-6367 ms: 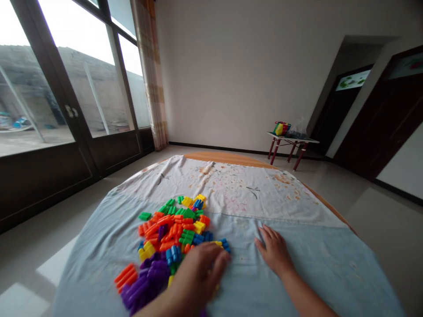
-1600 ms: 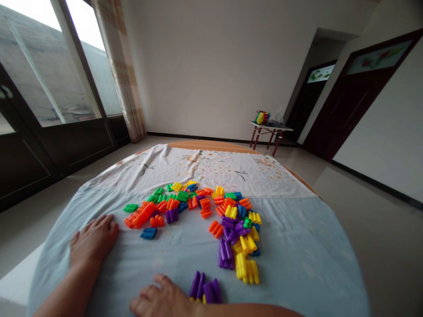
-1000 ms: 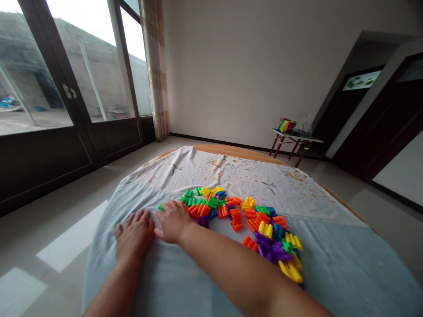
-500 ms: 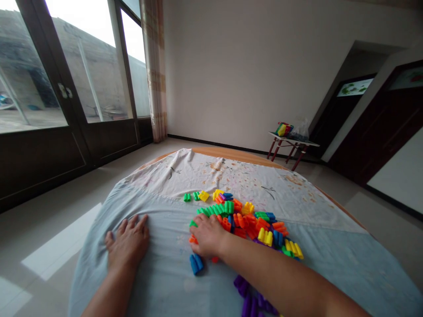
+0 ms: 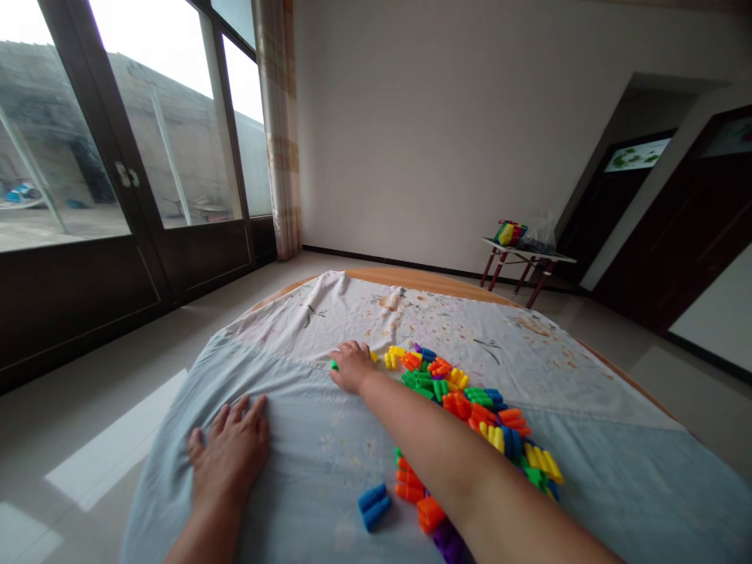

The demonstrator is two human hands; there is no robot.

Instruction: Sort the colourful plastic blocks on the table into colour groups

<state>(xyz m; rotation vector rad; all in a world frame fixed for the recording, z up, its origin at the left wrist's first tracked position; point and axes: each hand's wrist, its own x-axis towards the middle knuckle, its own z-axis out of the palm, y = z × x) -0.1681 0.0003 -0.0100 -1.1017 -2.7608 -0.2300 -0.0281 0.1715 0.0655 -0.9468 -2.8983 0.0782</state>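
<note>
My left hand (image 5: 232, 446) lies flat on the pale blue cloth with its fingers spread, holding nothing. My right hand (image 5: 352, 366) reaches across to the far left end of the heap of plastic blocks, palm down and fingers loosely apart. Its fingers rest over a small green block (image 5: 334, 365) and beside a yellow block (image 5: 374, 357), both partly hidden. Right of my forearm runs the heap, with green blocks (image 5: 421, 381), orange blocks (image 5: 458, 406) and yellow blocks (image 5: 544, 460). A blue block (image 5: 374, 507) sits alone nearer me. Purple blocks (image 5: 451, 542) are partly behind my forearm.
The round table's wooden edge (image 5: 405, 276) shows beyond the floral white cloth (image 5: 329, 313). Farther off, a small folding table (image 5: 529, 252) carries a colourful bag (image 5: 510, 233) and a clear plastic bag (image 5: 539, 235). Glass doors (image 5: 170, 141) stand at the left.
My right hand has moved away from me, from the near left side of the heap to the small blocks at its far end. Blocks near it have shifted right. My left hand stays put.
</note>
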